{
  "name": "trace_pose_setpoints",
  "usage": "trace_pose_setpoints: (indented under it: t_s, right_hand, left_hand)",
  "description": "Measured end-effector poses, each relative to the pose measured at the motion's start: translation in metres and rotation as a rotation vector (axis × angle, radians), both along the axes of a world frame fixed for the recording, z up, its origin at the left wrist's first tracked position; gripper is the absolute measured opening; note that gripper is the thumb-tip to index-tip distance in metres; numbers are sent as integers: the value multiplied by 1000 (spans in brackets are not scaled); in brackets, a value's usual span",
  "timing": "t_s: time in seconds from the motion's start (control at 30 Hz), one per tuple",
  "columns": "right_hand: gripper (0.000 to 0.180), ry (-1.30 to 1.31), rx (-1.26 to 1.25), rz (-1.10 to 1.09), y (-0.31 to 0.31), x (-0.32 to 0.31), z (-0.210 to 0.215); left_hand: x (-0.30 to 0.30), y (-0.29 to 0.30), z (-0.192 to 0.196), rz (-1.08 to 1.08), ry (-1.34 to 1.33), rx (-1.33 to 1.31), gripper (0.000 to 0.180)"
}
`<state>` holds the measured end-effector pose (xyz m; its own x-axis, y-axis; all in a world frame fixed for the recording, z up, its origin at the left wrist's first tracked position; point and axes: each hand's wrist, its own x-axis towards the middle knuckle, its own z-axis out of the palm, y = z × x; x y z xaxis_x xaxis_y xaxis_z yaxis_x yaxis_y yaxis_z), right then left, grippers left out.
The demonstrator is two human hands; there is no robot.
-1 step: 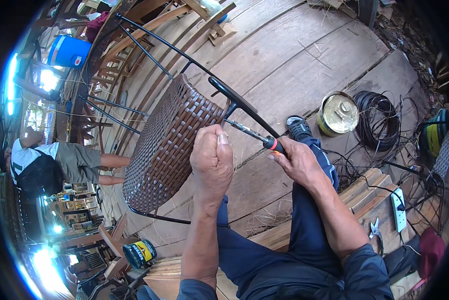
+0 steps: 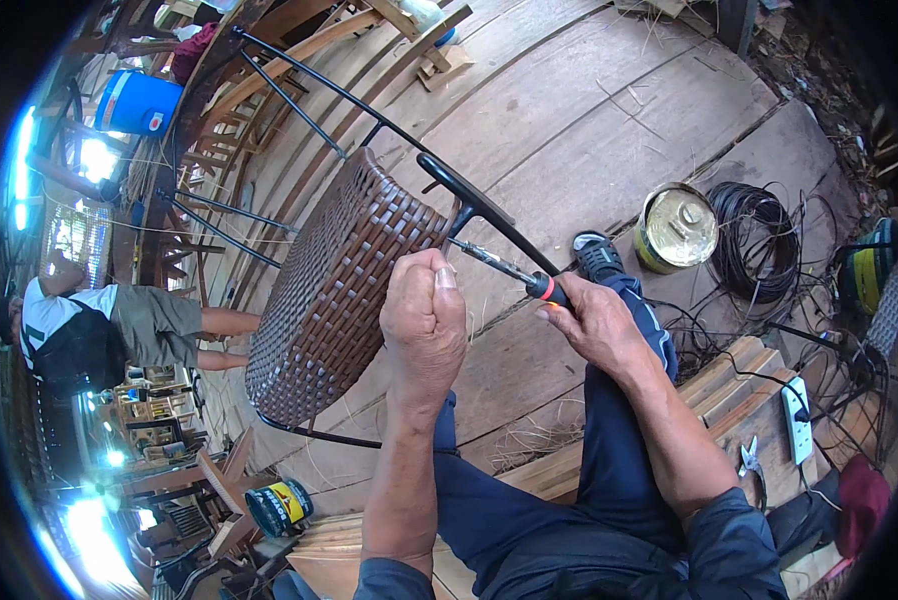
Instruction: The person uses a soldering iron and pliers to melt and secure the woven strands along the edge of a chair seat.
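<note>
A brown woven chair (image 2: 344, 265) on a black metal frame (image 2: 479, 200) lies tipped over in front of me. My left hand (image 2: 424, 315) is closed in a fist at the right edge of the weave, thumb on top; whatever the fingers hold is hidden. In my right hand (image 2: 601, 322) is a soldering iron (image 2: 514, 270) with a metal barrel and a black handle with a red ring. Its tip points up and left, near the weave's edge and the frame, just above my left thumb. I cannot tell whether the tip touches the strands.
Right of my foot stand a round metal can (image 2: 677, 228) and a coil of dark strand (image 2: 754, 240). Loose cables lead to a white power strip (image 2: 797, 420); snips (image 2: 752, 465) lie beside it on boards. Another person (image 2: 119, 325) stands at left, near a blue cooler (image 2: 139, 102).
</note>
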<state>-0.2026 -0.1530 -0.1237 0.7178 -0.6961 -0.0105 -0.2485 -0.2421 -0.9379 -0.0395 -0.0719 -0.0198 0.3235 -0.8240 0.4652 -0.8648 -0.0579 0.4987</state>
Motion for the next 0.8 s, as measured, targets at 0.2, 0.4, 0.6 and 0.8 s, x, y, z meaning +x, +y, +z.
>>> trace_pose_setpoints:
  t_s: [0.2, 0.4, 0.6, 0.8]
  right_hand:
    - [25, 2, 1, 1, 0, 1, 4]
    - [22, -33, -15, -63, 4, -7, 2]
    - [14, -344, 159, -484, 7, -15, 0]
    - [15, -308, 97, -509, 9, -8, -6]
  left_hand:
    - [3, 5, 4, 2, -7, -25, 12]
    - [-2, 64, 29, 112, 235, 44, 15]
    - [-7, 69, 48, 33, -263, 100, 23]
    - [12, -9, 42, 221, -613, 285, 68]
